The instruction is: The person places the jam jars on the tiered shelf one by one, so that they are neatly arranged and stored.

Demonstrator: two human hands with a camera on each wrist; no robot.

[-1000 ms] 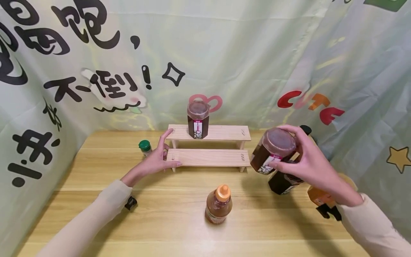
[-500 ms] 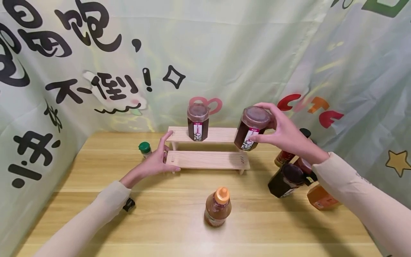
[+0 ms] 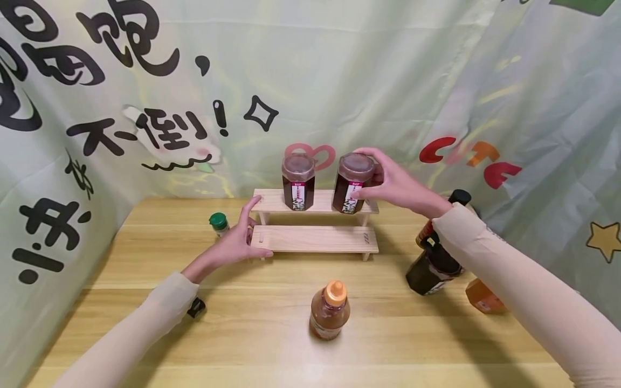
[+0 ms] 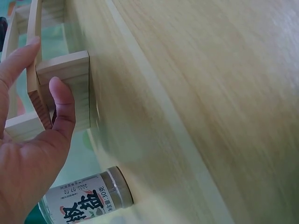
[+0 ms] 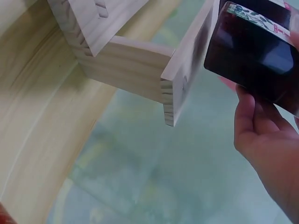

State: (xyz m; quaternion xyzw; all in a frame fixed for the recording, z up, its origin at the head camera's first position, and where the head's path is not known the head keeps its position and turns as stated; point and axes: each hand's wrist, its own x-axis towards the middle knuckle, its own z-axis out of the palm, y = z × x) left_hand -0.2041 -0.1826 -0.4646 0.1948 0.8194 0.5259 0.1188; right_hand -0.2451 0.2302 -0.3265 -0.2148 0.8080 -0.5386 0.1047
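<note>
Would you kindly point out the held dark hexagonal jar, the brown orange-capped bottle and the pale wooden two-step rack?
Held dark hexagonal jar (image 3: 342, 188): head view, dark wall by label.
Brown orange-capped bottle (image 3: 330, 313): head view, middle of body.
Pale wooden two-step rack (image 3: 314, 239): head view, lower board.

A pale green, apparently cloth backdrop (image 3: 368, 81), printed with black characters (image 3: 99, 133) and a yellow star (image 3: 604, 241), hangs behind a light wood-grained table (image 3: 233, 345).

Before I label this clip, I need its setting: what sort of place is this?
Probably a staged tabletop set indoors: printed cloth hangs behind and beside the wood-grain table, which bears a two-tier wooden rack.
</note>
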